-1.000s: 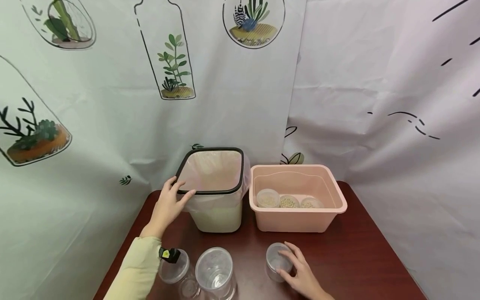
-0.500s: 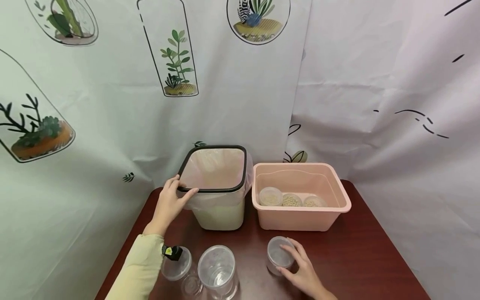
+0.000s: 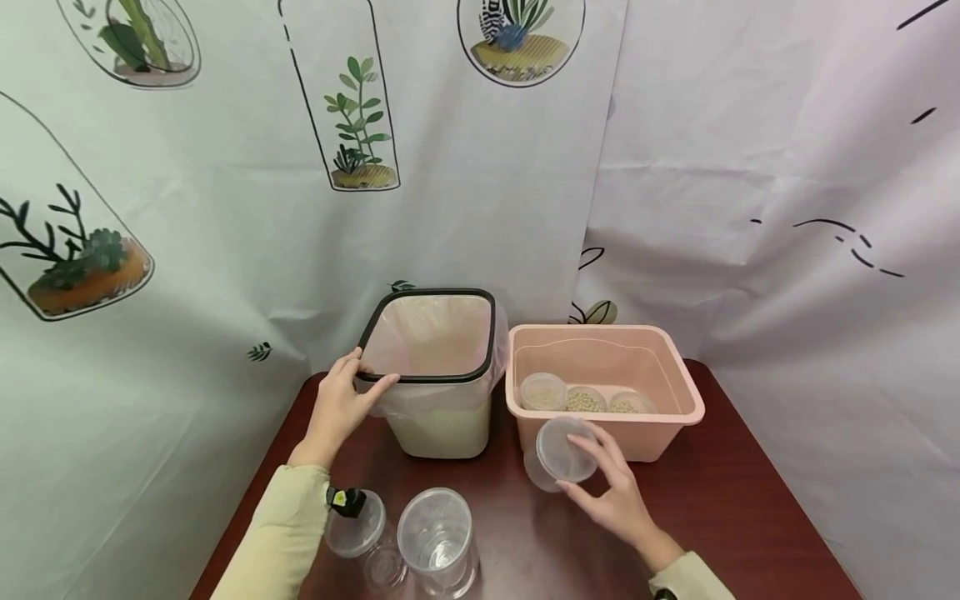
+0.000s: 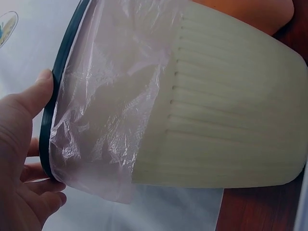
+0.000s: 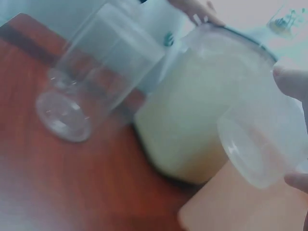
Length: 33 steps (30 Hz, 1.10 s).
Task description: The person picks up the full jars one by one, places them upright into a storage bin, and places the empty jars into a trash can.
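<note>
My left hand [image 3: 337,417] grips the corner of the black rim of a pale green trash bin [image 3: 442,435]; a pinkish bag liner [image 4: 115,82] hangs over the bin's outside in the left wrist view. Fingers and thumb sit around that rim. My right hand [image 3: 617,496] holds a short clear plastic jar [image 3: 557,452] with a frosted lid, thumb and fingers on either side. Raised and tilted, the jar overlaps the front wall of a pink tub [image 3: 637,442] in the head view. The right wrist view is blurred.
Inside the tub stand lidded jars, one of them a jar of pale beans [image 3: 586,400]. Two clear jars, a lidded jar [image 3: 356,533] and a taller jar [image 3: 437,537], stand near the front of the dark red table [image 3: 517,558]. Behind hangs a printed cloth [image 3: 495,208].
My right hand has lifted the jar from the table and carried it forward toward the tub. My left hand stays at the bin's rim. The head view has shifted slightly.
</note>
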### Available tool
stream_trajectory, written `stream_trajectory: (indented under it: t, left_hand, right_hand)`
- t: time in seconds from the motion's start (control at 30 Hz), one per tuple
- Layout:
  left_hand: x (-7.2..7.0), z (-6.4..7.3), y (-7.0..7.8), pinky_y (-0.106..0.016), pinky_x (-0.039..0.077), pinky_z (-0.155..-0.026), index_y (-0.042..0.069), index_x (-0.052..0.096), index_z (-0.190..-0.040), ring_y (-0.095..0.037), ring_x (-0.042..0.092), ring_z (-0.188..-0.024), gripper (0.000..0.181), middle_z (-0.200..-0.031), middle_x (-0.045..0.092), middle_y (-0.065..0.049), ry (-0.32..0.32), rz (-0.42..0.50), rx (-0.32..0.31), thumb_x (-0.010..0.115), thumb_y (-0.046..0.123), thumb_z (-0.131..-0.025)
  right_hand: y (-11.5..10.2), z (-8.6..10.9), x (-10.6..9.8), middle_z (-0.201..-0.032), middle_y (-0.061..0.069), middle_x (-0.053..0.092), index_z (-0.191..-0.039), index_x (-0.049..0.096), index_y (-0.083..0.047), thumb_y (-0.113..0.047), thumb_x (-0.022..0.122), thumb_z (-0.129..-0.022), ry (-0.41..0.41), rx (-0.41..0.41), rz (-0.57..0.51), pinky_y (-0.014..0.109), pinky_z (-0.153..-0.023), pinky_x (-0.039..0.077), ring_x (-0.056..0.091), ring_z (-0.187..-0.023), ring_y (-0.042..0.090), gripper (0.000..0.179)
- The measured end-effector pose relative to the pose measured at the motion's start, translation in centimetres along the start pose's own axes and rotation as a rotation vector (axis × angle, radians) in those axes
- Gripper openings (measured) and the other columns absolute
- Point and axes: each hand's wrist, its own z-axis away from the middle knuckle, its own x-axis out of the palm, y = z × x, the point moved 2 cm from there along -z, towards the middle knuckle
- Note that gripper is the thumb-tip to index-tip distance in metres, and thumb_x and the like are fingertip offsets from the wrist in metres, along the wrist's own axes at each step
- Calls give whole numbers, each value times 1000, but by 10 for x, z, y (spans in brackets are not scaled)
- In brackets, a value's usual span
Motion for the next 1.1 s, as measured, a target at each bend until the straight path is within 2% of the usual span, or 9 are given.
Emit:
stream_trajectory:
  t: [0.13, 0.23, 0.37, 0.57, 0.73, 0.8, 0.97, 1.1]
  left_hand:
    - [-1, 0, -1, -49, 47, -76, 4, 57, -81, -41, 49, -115, 39, -125, 51, -28, 20, 10, 25, 79, 36, -73]
    - [0, 0, -1, -50, 46, -77, 4, 57, -82, -42, 49, -115, 39, -125, 51, -28, 26, 14, 28, 79, 34, -73]
    - [1, 1, -2, -51, 45, -80, 4, 56, -83, -42, 49, -115, 38, -127, 50, -28, 32, 16, 29, 79, 33, -73]
    - [1, 2, -4, -51, 45, -81, 5, 56, -83, -41, 48, -116, 39, -127, 50, -27, 38, 25, 22, 79, 34, -73]
    - [0, 4, -5, -52, 44, -83, 4, 57, -84, -42, 48, -116, 39, -127, 50, -28, 38, 23, 12, 79, 34, -73]
    - [-1, 5, -5, -51, 44, -83, 4, 57, -84, -42, 47, -116, 39, -127, 50, -28, 35, 23, 4, 79, 34, -73]
    - [0, 7, -5, -50, 45, -80, 4, 57, -85, -41, 48, -116, 39, -128, 49, -27, 29, 25, -13, 79, 34, -73]
    - [1, 4, -4, -50, 45, -81, 4, 58, -87, -41, 48, -116, 39, -129, 49, -26, 31, 33, -4, 79, 35, -74]
  right_hand:
    - [-3, -25, -4, -116, 38, 46, -110, 59, 10, -17, 81, -72, 25, -30, -8, 22, -98, 33, 44, -111, 46, 52]
    - [-3, -40, -4, -116, 39, 45, -112, 58, 9, -18, 80, -74, 32, -49, -21, 21, -96, 34, 44, -110, 46, 52]
    - [-7, -57, 0, -117, 39, 44, -114, 58, 8, -7, 83, -67, 40, -64, -27, 20, -90, 39, 45, -104, 49, 55]
    - [-11, -79, 10, -117, 38, 45, -111, 56, 10, 2, 83, -59, 53, -72, -35, 24, -86, 41, 45, -103, 49, 58]
    - [-12, -99, 23, -119, 37, 43, -111, 55, 10, 3, 83, -59, 62, -72, -52, 32, -66, 46, 46, -104, 48, 60]
    - [-12, -106, 28, -119, 36, 43, -112, 54, 9, 4, 83, -58, 69, -71, -56, 33, -62, 45, 47, -104, 46, 61]
    - [-17, -124, 40, -118, 36, 42, -111, 54, 8, 10, 82, -54, 88, -88, -88, 36, -67, 46, 46, -105, 45, 64]
    - [-22, -136, 49, -117, 37, 42, -110, 53, 9, 12, 82, -54, 92, -116, -98, 38, -75, 46, 45, -105, 48, 64]
